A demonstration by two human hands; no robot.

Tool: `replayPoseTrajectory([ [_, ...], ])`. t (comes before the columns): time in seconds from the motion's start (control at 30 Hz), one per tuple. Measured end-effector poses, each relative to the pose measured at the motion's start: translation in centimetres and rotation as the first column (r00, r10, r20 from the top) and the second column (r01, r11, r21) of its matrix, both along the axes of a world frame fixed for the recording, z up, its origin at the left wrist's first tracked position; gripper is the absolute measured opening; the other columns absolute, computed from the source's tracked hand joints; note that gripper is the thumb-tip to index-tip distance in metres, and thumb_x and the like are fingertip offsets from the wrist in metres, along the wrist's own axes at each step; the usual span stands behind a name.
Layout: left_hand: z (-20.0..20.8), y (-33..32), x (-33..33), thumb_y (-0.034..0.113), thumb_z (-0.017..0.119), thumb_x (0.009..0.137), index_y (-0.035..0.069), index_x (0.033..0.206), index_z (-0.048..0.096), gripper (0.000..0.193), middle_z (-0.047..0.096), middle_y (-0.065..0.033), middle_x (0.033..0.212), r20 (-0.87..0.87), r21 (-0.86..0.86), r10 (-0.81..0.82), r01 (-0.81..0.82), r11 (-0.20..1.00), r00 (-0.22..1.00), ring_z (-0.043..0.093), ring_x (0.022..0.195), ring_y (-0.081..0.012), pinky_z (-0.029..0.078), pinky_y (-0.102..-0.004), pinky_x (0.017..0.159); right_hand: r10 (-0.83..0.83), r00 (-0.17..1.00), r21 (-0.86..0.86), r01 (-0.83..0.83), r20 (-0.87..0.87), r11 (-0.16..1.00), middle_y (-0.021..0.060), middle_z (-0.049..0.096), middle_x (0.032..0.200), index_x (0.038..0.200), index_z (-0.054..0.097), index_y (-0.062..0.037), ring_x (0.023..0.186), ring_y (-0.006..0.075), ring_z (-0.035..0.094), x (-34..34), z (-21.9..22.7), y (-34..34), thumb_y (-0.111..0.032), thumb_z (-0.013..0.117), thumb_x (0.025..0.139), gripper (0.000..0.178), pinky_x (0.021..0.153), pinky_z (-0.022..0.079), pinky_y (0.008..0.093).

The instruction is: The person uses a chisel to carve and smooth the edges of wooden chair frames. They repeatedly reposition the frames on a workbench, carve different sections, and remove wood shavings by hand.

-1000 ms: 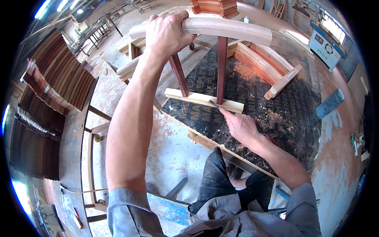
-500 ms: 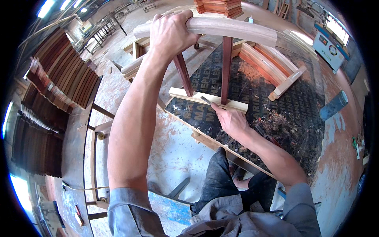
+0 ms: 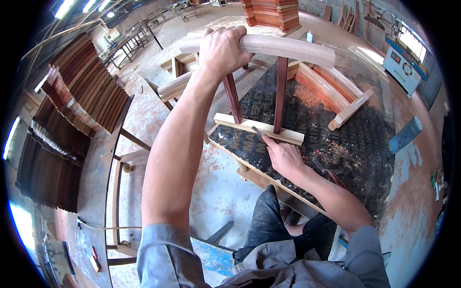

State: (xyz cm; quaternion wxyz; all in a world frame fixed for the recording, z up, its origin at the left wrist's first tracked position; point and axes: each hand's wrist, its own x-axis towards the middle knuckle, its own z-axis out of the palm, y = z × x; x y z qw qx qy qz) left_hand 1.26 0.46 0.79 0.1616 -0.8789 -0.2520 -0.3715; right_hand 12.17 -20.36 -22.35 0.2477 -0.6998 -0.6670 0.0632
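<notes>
My left hand (image 3: 223,50) is wrapped over the top of a pale curved wooden rail (image 3: 293,48). Two dark red-brown uprights (image 3: 280,96) join this rail to a light wooden bar (image 3: 283,134) that rests along the black worktop (image 3: 331,158). In my right hand (image 3: 285,156) is a thin, flat, chisel-like metal tool (image 3: 259,131), its handle hidden in the grip. The index finger stretches along the tool, and its tip lies at the bar's near face, between the feet of the uprights.
Another wooden frame (image 3: 355,108) lies on the worktop at right, near wood shavings (image 3: 343,156) and a dark-red-handled tool (image 3: 331,175). Stacked dark slats (image 3: 89,81) fill a bench at left. A blue-grey cylinder (image 3: 406,134) stands at right; reddish pieces (image 3: 271,14) are piled behind.
The whole view has shifted, so the frame and both hands appear slightly lower and further right. Both hands keep their grips, and the tool tip stays by the light bar.
</notes>
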Motion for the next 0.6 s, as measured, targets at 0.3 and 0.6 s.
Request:
replayPoseTrajectory([
  [0.3,0.3,-0.5,-0.4,0.033,0.078,0.077,0.01,0.097,0.073,0.031,0.076,-0.0187,0.087,-0.046,0.014,0.017,-0.016,1.0,0.999,0.073,0.088,-0.0381,0.051,-0.05,0.093,0.054,0.998,0.084,-0.051,-0.04,0.995,0.0284,0.072,0.084,0.121,0.073,-0.0022,0.076,0.0434,0.074,-0.2,2.2,-1.0,-0.01,0.061,0.097,0.029,0.071,0.06,0.0519],
  [0.6,0.1,-0.4,-0.6,0.036,0.074,0.075,0.012,0.102,0.074,0.036,0.076,-0.0193,0.089,-0.029,0.054,0.005,-0.003,0.999,1.0,0.073,0.089,-0.0389,0.052,-0.0506,0.092,0.103,0.989,0.05,-0.109,0.108,0.993,0.0271,0.071,0.082,0.092,0.079,-0.004,0.082,0.0441,0.073,-0.5,6.1,7.1,-0.01,0.061,0.089,0.019,0.08,0.06,0.053],
])
